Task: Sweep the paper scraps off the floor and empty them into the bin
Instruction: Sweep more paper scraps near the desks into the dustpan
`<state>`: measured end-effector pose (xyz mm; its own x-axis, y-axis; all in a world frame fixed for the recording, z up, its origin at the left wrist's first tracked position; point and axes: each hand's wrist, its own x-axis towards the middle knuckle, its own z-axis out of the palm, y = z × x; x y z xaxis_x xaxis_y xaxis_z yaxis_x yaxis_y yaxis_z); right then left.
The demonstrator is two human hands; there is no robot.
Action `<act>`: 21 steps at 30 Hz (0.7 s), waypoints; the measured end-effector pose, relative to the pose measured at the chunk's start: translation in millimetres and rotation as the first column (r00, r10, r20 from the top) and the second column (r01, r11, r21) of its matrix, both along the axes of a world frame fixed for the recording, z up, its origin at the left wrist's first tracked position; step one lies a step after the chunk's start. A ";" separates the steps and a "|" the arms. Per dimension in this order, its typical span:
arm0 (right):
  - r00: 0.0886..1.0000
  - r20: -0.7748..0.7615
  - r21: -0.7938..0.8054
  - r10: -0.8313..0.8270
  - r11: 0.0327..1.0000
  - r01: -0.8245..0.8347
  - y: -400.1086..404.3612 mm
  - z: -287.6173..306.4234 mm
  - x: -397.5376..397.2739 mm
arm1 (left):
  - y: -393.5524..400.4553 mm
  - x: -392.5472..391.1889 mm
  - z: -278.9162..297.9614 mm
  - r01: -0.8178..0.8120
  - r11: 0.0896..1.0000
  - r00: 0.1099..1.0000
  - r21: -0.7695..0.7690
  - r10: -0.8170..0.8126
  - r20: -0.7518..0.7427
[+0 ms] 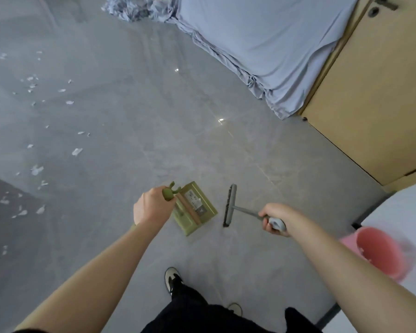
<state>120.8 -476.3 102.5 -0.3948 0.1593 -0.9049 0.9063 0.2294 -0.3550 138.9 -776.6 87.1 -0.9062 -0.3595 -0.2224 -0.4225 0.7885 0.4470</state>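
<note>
My left hand grips the green dustpan, fingers curled; my right hand holds the brush. Paper scraps lie at left; I should lay the pan flat beside them and sweep gently.

The floor is glossy grey tile with faint joint lines. White paper scraps lie scattered over its left part, from the far left edge down to the near left. A pale blue sheet covers the bed and bunches onto the floor along its edge. At the lower right a pink bin, blurred, seems to stand on the floor. Two shoes rest on the tiles at the bottom.
</note>
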 end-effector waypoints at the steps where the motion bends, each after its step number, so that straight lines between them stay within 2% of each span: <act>1: 1.000 0.010 -0.006 0.028 1.000 -0.028 -18.6 -1.6 -12.0 | -17.8 -0.9 -2.7 -0.023 1.000 1.000 -0.001 0.023 0.008; 6: 0.983 0.093 -0.034 0.160 0.987 -0.157 -109.7 -7.6 -55.3 | -101.4 -4.2 -11.5 -0.142 0.990 0.989 -0.008 0.143 0.038; 11: 0.954 0.102 -0.032 0.282 0.959 -0.280 -205.1 -19.3 -90.8 | -186.6 -6.7 -18.1 -0.274 0.962 0.960 -0.015 0.274 0.061; 16: 0.891 0.093 -0.008 0.445 0.895 -0.447 -313.4 -23.8 -128.4 | -264.4 2.7 -20.5 -0.471 0.882 0.879 -0.013 0.471 0.078; 21: 0.821 0.083 -0.004 0.565 0.824 -0.567 -387.1 -23.9 -159.0 | -313.0 8.9 -22.6 -0.600 0.800 0.797 -0.023 0.600 0.068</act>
<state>-38.2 -863.5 78.6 -0.3504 -0.0528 -0.9351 0.6387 0.7168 -0.2798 147.7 -1089.6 64.4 -0.4913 -0.8262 -0.2757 -0.8405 0.3667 0.3989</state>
